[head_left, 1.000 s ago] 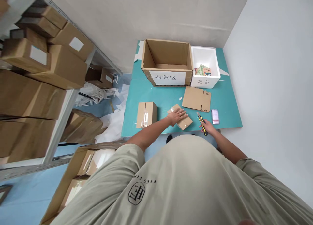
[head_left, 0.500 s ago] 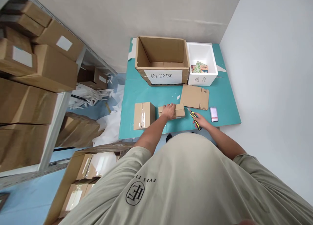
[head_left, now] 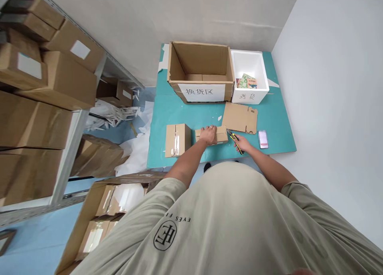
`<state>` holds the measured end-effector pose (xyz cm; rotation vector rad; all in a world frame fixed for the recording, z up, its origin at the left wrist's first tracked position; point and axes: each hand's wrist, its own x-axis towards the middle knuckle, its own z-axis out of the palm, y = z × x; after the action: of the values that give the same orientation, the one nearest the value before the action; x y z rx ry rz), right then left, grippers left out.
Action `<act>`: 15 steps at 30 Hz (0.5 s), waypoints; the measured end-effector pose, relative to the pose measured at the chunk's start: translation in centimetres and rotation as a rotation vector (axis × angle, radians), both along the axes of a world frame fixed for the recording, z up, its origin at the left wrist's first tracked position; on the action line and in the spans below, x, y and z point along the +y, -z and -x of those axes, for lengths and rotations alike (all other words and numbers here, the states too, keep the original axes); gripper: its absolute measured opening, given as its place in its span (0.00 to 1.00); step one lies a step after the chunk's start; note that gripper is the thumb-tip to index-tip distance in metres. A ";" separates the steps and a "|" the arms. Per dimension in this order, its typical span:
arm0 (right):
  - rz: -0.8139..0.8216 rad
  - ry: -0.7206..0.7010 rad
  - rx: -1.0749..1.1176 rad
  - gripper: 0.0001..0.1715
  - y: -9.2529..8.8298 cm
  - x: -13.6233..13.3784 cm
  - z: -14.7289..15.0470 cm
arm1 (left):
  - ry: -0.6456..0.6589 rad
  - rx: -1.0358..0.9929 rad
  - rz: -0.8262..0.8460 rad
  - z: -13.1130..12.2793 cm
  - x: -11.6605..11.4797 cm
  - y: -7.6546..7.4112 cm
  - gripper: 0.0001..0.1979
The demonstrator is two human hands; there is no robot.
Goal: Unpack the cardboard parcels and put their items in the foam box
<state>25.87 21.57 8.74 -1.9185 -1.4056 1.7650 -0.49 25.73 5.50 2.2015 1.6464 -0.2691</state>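
**Yellow-and-black utility knife (head_left: 234,140) right beside slim brown cardboard box (head_left: 222,134)!**

Here's the left hand (head_left: 208,135), fingers curled over the box and gripping it, down on the flat teal surface (head_left: 167,107), close to the near edge. And the right hand (head_left: 243,144): wrapped round the knife, blade out, tip at the box's right end (touching or just short, I can't tell)! Left of that box sits a bulkier taped brown cardboard carton (head_left: 177,140); beyond the knife lies a flat brown cardboard sheet (head_left: 239,117); right of it all, a rectangular lit phone (head_left: 263,139).
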 end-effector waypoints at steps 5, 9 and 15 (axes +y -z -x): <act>-0.026 -0.032 -0.022 0.29 -0.1 -0.1 -0.1 | 0.005 0.005 -0.012 -0.1 0.0 0.1 0.43; -0.045 -0.040 -0.059 0.28 -0.2 -0.3 0.3 | -0.001 0.005 -0.006 -0.1 0.0 0.0 0.44; -0.084 -0.101 -0.142 0.22 -1.1 -0.1 0.9 | -0.009 0.003 0.014 -0.1 -0.1 -0.6 0.45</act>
<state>25.00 21.49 9.82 -1.9961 -1.6232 1.6107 -0.35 25.62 6.09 2.1834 1.6507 -0.2806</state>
